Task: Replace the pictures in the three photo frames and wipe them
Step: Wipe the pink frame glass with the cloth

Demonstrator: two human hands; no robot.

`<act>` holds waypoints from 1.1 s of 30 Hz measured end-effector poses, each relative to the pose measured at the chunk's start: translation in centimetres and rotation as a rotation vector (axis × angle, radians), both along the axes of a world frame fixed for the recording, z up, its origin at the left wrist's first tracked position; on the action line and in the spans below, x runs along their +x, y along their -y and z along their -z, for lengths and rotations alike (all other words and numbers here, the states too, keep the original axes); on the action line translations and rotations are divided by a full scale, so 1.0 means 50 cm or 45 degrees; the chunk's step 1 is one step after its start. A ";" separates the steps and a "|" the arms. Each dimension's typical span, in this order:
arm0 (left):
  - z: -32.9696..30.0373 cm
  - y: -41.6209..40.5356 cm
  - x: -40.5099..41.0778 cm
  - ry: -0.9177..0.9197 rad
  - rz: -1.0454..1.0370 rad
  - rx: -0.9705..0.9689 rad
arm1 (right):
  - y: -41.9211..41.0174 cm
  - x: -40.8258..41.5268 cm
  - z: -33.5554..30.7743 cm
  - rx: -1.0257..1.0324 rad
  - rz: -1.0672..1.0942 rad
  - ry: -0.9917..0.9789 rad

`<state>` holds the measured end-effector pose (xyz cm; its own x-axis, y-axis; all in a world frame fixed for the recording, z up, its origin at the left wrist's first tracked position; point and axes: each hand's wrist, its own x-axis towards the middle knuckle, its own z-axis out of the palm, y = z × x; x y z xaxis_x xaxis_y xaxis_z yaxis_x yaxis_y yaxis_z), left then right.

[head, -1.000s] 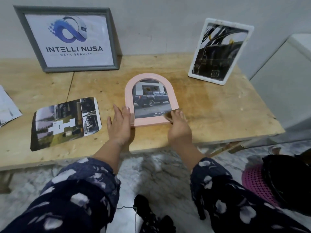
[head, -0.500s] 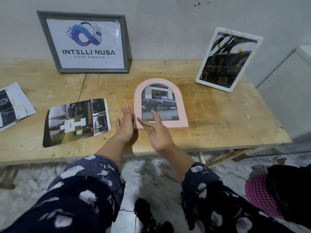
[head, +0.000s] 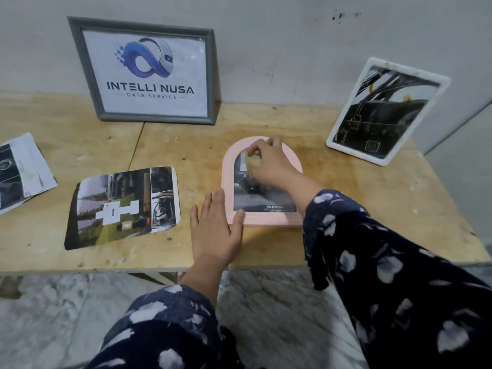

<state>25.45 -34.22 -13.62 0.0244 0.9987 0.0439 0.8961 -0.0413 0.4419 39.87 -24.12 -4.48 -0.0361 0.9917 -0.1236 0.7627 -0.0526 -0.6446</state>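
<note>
A pink arched frame point(head: 266, 220) lies flat on the wooden table point(head: 372, 209), with a picture of a dark pickup truck inside it. My right hand point(head: 269, 166) is over the top of the arch. Its fingertips are pinched on the upper edge of the picture or its clear cover; I cannot tell which. My left hand point(head: 215, 230) rests flat on the table at the frame's lower left corner, thumb against the rim. A grey frame point(head: 87, 70) with a logo sheet leans on the wall. A white frame point(head: 383, 161) with a dark picture stands at the right.
A loose printed picture point(head: 122, 206) with a white cut-out shape on it lies left of the pink frame. More printed sheets point(head: 21, 171) lie at the far left edge. The table's front edge runs just behind my left wrist, with marble floor below.
My right hand has moved from the frame's bottom edge up to the top of the arch and pinched there. My left hand stays by the lower left corner. The view has shifted slightly.
</note>
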 end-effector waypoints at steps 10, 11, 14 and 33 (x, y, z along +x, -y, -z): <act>-0.005 -0.012 0.004 -0.072 -0.008 -0.053 | -0.109 0.006 0.012 -0.034 -0.163 0.474; -0.006 -0.010 0.005 -0.088 -0.006 -0.060 | -0.111 0.007 0.011 0.022 -0.159 0.491; -0.010 -0.009 0.004 -0.108 -0.012 -0.077 | -0.120 0.006 0.005 0.147 -0.107 0.449; -0.024 -0.007 0.008 -0.140 0.002 -0.134 | -0.049 0.019 0.063 -0.012 -0.077 0.691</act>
